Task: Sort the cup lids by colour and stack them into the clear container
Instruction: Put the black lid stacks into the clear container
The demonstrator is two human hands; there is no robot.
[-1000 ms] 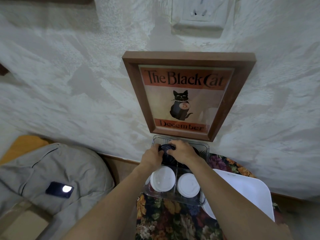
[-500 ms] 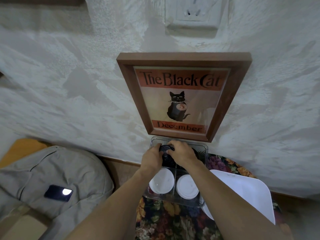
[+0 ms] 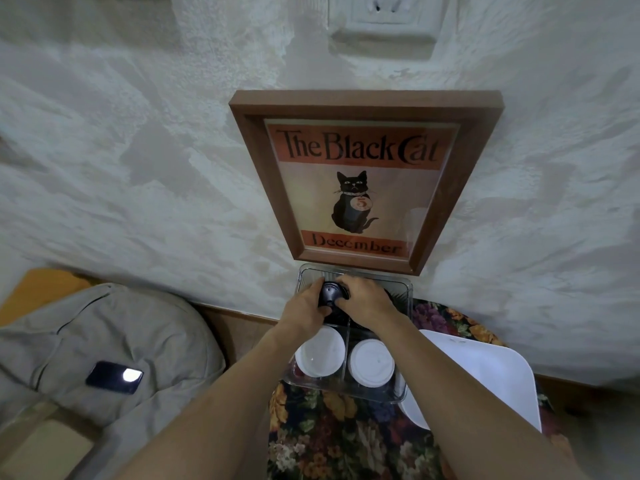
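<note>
a round black plastic cup lid [image 3: 331, 295] is gripped by curled fingers of the left hand [image 3: 306, 306] and right hand [image 3: 365, 302] over the far part of the clear plastic divided container [image 3: 401, 393].

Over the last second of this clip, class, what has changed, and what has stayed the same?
Nothing has visibly moved. The left hand and right hand still grip the black lid at the clear container's far end. The white lids stay in its two near compartments.
</note>
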